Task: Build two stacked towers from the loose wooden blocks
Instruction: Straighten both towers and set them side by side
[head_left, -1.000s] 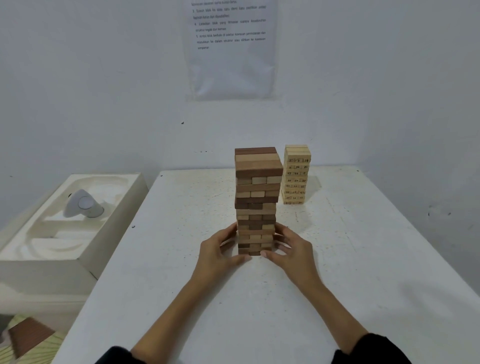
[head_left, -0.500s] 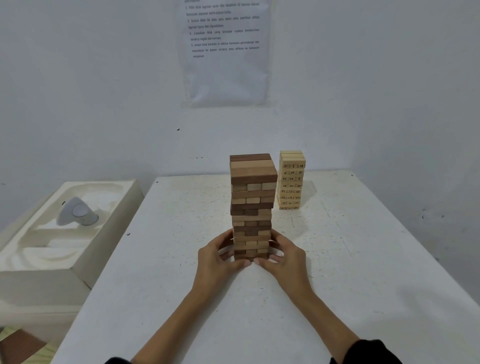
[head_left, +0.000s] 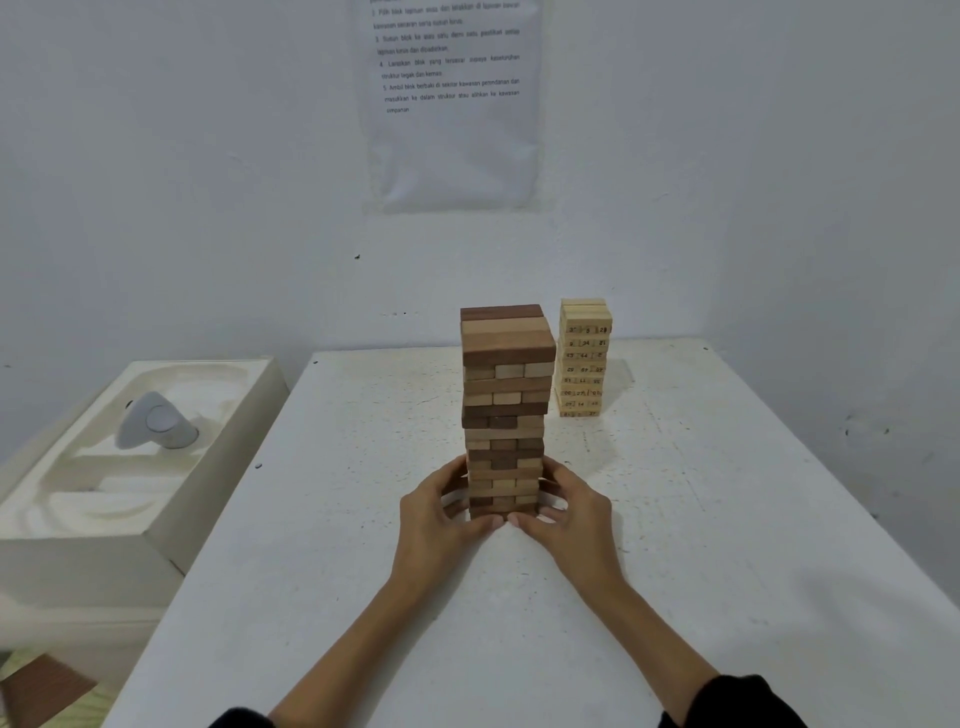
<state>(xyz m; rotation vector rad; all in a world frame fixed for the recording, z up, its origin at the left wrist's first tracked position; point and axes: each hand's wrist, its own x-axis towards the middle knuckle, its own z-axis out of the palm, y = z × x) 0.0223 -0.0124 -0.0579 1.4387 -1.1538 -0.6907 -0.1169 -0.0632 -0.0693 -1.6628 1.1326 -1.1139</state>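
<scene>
On the white, scuffed table (head_left: 727, 519) stands a tall tower of dark-brown and tan wooden blocks (head_left: 504, 410), roughly at the middle. The person's left hand (head_left: 439, 512) and right hand (head_left: 574, 512) clasp its lowest layers from either side, fingers curled against the flanks and thumbs nearly meeting at the front foot. Behind it and to the right, near the wall and apart from it, is a shorter tower of pale numbered wooden blocks (head_left: 584, 358); left of the table, a cream moulded tray (head_left: 208, 467) holds a grey rounded device (head_left: 153, 423).
</scene>
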